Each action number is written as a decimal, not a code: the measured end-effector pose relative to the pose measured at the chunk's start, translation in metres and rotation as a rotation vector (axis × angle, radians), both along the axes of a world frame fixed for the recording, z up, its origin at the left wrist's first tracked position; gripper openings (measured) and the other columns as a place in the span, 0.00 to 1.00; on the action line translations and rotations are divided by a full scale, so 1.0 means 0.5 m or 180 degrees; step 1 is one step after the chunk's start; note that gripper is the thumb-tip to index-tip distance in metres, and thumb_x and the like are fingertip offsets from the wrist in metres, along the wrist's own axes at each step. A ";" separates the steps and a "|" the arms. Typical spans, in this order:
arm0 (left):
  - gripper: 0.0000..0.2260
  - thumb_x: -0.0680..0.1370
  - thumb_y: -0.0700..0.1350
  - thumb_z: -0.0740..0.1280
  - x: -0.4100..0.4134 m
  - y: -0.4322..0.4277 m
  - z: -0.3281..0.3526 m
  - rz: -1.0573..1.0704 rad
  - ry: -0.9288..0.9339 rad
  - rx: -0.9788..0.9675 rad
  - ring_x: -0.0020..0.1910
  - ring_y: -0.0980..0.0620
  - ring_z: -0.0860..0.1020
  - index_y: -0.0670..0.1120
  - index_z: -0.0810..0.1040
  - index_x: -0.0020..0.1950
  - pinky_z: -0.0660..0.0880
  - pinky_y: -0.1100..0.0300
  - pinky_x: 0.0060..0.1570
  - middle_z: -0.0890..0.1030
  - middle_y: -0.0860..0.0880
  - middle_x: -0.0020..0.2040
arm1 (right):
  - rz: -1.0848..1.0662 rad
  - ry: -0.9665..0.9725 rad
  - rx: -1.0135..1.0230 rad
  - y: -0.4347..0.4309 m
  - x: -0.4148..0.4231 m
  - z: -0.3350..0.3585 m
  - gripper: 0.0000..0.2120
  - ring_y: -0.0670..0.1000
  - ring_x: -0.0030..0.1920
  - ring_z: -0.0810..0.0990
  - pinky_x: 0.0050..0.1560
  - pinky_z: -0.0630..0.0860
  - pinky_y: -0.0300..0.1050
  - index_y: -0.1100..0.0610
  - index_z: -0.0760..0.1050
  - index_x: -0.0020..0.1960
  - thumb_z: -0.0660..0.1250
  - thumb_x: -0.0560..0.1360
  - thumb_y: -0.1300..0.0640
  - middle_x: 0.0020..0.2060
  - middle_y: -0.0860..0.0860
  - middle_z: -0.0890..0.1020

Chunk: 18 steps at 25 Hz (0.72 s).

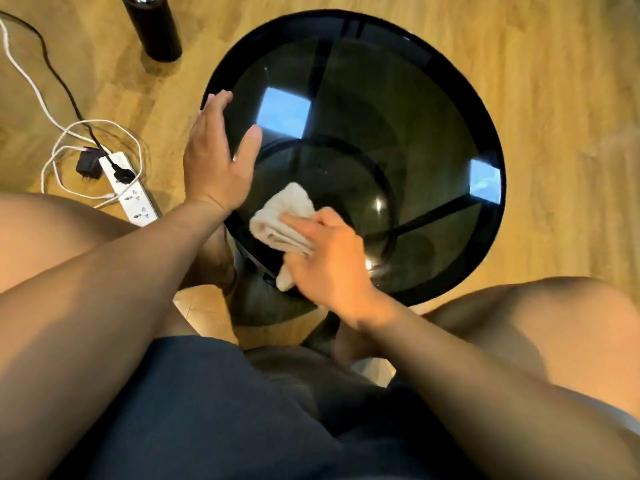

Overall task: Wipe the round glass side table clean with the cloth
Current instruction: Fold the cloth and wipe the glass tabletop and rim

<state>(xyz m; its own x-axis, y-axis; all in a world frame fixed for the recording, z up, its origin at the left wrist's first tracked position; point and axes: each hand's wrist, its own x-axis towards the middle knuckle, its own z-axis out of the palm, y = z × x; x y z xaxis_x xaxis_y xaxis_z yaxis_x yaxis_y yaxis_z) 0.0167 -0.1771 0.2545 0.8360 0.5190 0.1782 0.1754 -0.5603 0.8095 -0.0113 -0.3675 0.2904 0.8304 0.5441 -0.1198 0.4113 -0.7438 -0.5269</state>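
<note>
The round side table (408,109) has a dark smoked-glass top in a black rim and stands right in front of me. A folded cream cloth (282,220) lies on the near left part of the glass. My right hand (332,268) presses down on the cloth with the fingers spread over it. My left hand (214,157) rests at the table's left rim, fingers apart and thumb out over the glass, holding nothing. Bright window reflections show on the glass.
A black cylindrical bottle (152,26) stands on the wooden floor at the far left. A white power strip (130,188) with plugs and white and black cables lies on the floor left of the table. My bare knees flank the table.
</note>
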 end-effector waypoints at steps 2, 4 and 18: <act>0.25 0.79 0.54 0.58 -0.003 -0.002 -0.002 0.0007 -0.0004 -0.0014 0.73 0.45 0.66 0.44 0.64 0.74 0.63 0.47 0.71 0.69 0.43 0.73 | 0.0454 0.0209 -0.0029 0.066 -0.040 0.002 0.23 0.55 0.50 0.78 0.52 0.74 0.49 0.48 0.75 0.69 0.68 0.73 0.53 0.56 0.52 0.74; 0.26 0.79 0.55 0.57 -0.003 0.003 -0.006 -0.0057 0.0091 0.0059 0.74 0.45 0.65 0.45 0.64 0.74 0.62 0.47 0.72 0.68 0.42 0.74 | 0.0824 0.0159 -0.0142 0.032 -0.038 0.010 0.23 0.56 0.46 0.79 0.47 0.76 0.50 0.47 0.74 0.69 0.69 0.74 0.52 0.55 0.53 0.73; 0.27 0.78 0.57 0.56 0.008 0.012 -0.021 -0.0088 0.0172 0.0274 0.72 0.42 0.67 0.44 0.65 0.73 0.63 0.48 0.70 0.70 0.42 0.72 | 0.0003 -0.0915 -0.2485 -0.361 0.390 0.041 0.30 0.67 0.53 0.77 0.47 0.76 0.54 0.50 0.68 0.68 0.67 0.68 0.64 0.61 0.61 0.71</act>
